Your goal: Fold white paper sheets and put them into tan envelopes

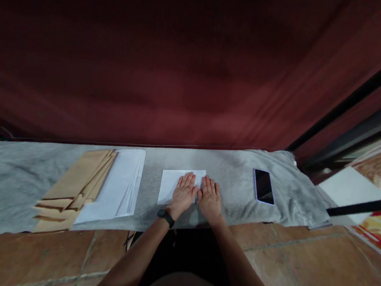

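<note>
White paper (169, 185): flat on grey surface (151, 170), mid-length, between far and near edges | Left hand (184, 193): released, palm down on paper | Right hand (210, 199): released, flat over paper's right edge | Phone (263, 186): toward surface's right end

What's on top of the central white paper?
The left hand rests on the white paper; the right hand is at its right edge. Whatever they cover is hidden.

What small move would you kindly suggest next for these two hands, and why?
Perhaps slide the right hand gently along the right edge of the white paper, since that hand lies flat at that edge, while the left hand rests flat on the paper and could steady it.
</note>
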Motion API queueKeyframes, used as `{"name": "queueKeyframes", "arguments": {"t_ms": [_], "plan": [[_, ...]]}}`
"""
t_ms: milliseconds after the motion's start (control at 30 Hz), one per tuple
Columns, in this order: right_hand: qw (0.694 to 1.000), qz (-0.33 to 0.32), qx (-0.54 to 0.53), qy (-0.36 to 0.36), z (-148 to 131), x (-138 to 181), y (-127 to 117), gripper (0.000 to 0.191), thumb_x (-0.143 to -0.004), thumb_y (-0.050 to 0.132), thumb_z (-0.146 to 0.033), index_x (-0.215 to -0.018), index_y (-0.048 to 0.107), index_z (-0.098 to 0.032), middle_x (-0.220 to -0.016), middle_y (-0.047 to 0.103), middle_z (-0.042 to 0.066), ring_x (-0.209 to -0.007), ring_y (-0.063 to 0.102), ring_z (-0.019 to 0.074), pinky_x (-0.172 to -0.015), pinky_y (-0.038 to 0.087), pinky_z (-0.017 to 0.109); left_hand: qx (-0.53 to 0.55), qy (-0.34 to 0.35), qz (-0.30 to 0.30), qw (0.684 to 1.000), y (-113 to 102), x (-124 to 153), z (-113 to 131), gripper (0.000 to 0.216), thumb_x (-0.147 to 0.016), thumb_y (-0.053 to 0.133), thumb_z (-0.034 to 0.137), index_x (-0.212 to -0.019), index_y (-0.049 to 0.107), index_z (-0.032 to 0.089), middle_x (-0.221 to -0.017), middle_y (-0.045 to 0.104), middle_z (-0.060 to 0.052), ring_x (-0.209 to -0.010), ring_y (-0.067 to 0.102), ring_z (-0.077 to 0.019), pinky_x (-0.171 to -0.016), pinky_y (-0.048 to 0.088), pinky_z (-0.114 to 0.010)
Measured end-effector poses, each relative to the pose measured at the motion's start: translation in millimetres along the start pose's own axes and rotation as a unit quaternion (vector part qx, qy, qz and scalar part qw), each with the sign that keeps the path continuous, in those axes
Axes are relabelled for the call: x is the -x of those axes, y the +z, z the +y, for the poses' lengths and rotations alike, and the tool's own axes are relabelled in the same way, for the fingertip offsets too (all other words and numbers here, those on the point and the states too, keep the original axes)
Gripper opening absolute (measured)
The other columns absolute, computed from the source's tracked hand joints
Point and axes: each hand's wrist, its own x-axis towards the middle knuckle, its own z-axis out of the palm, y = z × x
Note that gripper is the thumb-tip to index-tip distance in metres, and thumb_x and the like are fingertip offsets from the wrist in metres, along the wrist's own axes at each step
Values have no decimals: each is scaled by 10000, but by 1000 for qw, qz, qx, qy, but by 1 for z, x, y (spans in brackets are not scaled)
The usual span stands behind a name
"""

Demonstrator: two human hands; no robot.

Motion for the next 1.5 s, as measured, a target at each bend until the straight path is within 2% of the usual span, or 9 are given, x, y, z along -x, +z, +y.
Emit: {"name": "queueKeyframes", "arguments": {"t_ms": [100,267,467,600,767,867,1200,1500], "plan": [[1000,-5,3,2,0,-1,-1,541,-1069,326,-343,-1530,407,-73,-1571,423,161,-1426,432,310,-1190,277,500,-10,-12,6,1000,3,-4,-5,598,-1053,244,385,-1539,370,60,-1606,374,-156,-1526,273,-246,-1249,243,-449],[1000,-5,-2,7,-1,0,-1,555,-1069,348,-363,-1540,384,-72,-1582,407,150,-1427,430,305,-1199,275,496,-29,-40,22,999,3,-3,-28,634,-1053,240,422,-1530,373,25,-1612,343,-191,-1522,281,-274,-1239,260,-458],[999,-1,-23,29,-3,-2,-1,543,-1062,362,-347,-1535,403,-83,-1563,433,160,-1438,422,308,-1200,280,506,-48,-77,37,995,-1,8,-49,602,-1046,247,363,-1537,364,34,-1616,340,-182,-1519,289,-276,-1239,254,-467],[998,-7,-51,43,-21,-20,2,535,-1056,355,-334,-1536,407,-101,-1558,440,166,-1433,435,295,-1202,281,516,-49,-76,38,995,-4,10,-49,574,-1035,279,325,-1549,364,83,-1625,329,-169,-1524,277,-271,-1236,248,-482],[993,-53,-101,-15,-54,-49,13,514,-1069,312,-363,-1503,470,-138,-1576,431,110,-1469,387,253,-1225,260,465,-60,-77,14,995,-6,9,-48,547,-1029,282,271,-1547,389,130,-1646,289,-159,-1534,247,-277,-1229,249,-488],[992,-79,-95,-22,-62,-55,19,512,-1074,312,-376,-1501,471,-143,-1572,438,105,-1471,382,239,-1234,239,459,-66,-77,7,995,-6,10,-49,551,-1021,279,232,-1556,372,136,-1647,287,-153,-1538,236,-267,-1230,249,-486],[997,-23,-62,-27,-33,-44,27,523,-1050,410,-379,-1521,440,-155,-1569,430,126,-1448,419,265,-1214,266,481,-63,-84,34,994,-5,12,-51,547,-1037,288,306,-1545,393,133,-1628,333,-149,-1528,268,-262,-1234,244,-482],[999,-17,-43,-7,-10,-35,18,554,-1054,379,-376,-1534,407,-101,-1555,444,163,-1441,423,303,-1191,277,508,-75,-133,53,987,-8,24,-71,587,-1032,265,332,-1545,368,64,-1594,387,-168,-1507,319,-265,-1237,243,-475]]}}
